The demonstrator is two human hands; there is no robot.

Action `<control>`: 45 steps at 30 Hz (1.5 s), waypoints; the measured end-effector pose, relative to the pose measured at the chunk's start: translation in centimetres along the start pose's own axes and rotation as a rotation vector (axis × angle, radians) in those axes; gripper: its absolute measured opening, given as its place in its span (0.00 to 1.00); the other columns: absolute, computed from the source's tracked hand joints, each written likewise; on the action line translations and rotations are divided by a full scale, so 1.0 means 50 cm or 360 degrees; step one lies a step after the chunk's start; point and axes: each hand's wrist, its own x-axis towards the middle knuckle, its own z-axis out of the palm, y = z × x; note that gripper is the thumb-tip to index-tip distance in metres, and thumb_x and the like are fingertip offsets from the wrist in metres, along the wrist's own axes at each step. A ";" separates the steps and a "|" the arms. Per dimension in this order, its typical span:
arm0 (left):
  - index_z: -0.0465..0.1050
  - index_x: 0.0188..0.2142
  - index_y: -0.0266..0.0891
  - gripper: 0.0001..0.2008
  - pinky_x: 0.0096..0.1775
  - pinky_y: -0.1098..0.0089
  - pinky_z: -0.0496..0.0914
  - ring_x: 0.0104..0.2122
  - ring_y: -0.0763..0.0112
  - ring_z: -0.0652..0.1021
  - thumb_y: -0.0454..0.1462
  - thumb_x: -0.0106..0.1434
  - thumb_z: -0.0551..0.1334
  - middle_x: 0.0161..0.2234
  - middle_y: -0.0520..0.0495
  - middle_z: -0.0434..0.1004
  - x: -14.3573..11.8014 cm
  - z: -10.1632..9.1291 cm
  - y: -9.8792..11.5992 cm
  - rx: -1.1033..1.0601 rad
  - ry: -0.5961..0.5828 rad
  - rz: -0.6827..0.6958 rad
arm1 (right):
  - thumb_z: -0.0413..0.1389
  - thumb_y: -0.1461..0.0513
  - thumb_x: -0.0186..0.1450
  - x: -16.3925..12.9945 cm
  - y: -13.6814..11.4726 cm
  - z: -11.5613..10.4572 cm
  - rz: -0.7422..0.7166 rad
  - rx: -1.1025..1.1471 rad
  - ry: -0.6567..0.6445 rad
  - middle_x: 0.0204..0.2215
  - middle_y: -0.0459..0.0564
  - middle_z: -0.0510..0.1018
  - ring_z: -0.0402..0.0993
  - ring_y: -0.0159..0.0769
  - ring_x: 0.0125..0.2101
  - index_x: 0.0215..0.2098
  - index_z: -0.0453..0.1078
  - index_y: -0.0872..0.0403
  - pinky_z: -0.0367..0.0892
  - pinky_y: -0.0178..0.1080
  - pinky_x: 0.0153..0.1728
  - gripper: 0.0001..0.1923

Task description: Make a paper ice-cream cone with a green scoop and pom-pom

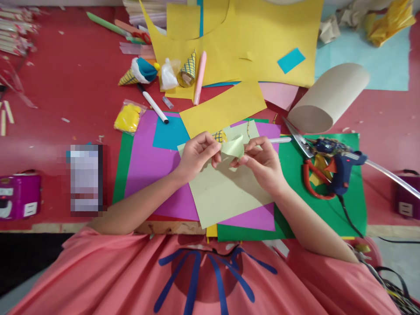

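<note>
The pale green paper piece [233,147] is curled into a small roll between both hands, its long axis running roughly left to right across the view and tilted slightly up toward the right. Whether it tapers to a point cannot be told, since the fingers cover its ends.

From the left, the red table [65,87] carries a purple box [18,196] at its near edge, a yellow packet [128,117], a finished paper cone [138,72] with blue and white filling, and a white marker [152,104]. In the middle lies a stack of coloured sheets: a purple sheet [147,170], a teal square [169,133], a yellow strip [223,109] and a light green sheet [226,192] on top. Large yellow sheets [262,30] spread behind. To the right sit a cardboard tube [328,97], red-handled scissors [310,168] and a blue glue gun [341,168] on a green sheet [352,205].

The left hand [197,155] pinches the roll's left end between thumb and fingertips. The right hand [262,162] grips its right end, fingers curled around it. The roll hangs just above the light green sheet, directly between the two hands, touching both.
</note>
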 end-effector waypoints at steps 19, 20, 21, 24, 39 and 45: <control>0.71 0.27 0.37 0.15 0.19 0.79 0.66 0.17 0.81 0.71 0.46 0.59 0.68 0.18 0.54 0.72 -0.007 0.010 0.026 0.0085 -0.0512 -0.0202 | 0.64 0.60 0.61 0.003 0.006 0.003 -0.0006 -0.0136 0.0006 0.31 0.44 0.81 0.80 0.30 0.30 0.37 0.75 0.52 0.77 0.36 0.36 0.07; 0.72 0.27 0.37 0.15 0.19 0.78 0.66 0.17 0.81 0.70 0.46 0.60 0.67 0.18 0.54 0.71 -0.009 0.011 0.027 0.0170 -0.0545 -0.0201 | 0.65 0.60 0.61 0.004 0.005 0.004 -0.0018 -0.0153 0.0006 0.31 0.45 0.81 0.80 0.30 0.30 0.37 0.75 0.52 0.77 0.36 0.35 0.07; 0.72 0.28 0.37 0.15 0.19 0.78 0.66 0.17 0.81 0.70 0.46 0.60 0.66 0.18 0.54 0.71 -0.011 0.010 0.027 0.0249 -0.0545 -0.0160 | 0.65 0.59 0.60 0.004 0.005 0.005 -0.0028 -0.0178 0.0013 0.31 0.45 0.81 0.80 0.31 0.30 0.36 0.75 0.51 0.77 0.36 0.35 0.07; 0.73 0.33 0.40 0.11 0.22 0.77 0.66 0.19 0.81 0.69 0.46 0.63 0.63 0.22 0.54 0.71 -0.013 0.003 0.020 0.0490 -0.0334 0.0218 | 0.65 0.56 0.60 0.001 0.005 0.003 -0.0105 -0.0328 0.0082 0.32 0.46 0.81 0.80 0.33 0.32 0.34 0.73 0.52 0.77 0.38 0.36 0.09; 0.65 0.51 0.42 0.21 0.46 0.65 0.76 0.46 0.66 0.80 0.41 0.61 0.67 0.44 0.43 0.80 -0.021 0.001 0.015 0.1456 -0.0121 0.1477 | 0.56 0.69 0.64 -0.019 0.018 -0.004 -0.1418 -0.1674 0.0089 0.41 0.51 0.83 0.80 0.36 0.35 0.41 0.68 0.47 0.75 0.40 0.33 0.11; 0.67 0.44 0.44 0.12 0.43 0.67 0.76 0.42 0.69 0.80 0.40 0.62 0.66 0.39 0.48 0.80 -0.018 0.000 0.015 0.1526 -0.0073 0.1513 | 0.57 0.67 0.65 -0.027 0.026 0.005 -0.1163 -0.1503 0.0168 0.37 0.49 0.82 0.81 0.37 0.35 0.45 0.63 0.46 0.75 0.39 0.34 0.13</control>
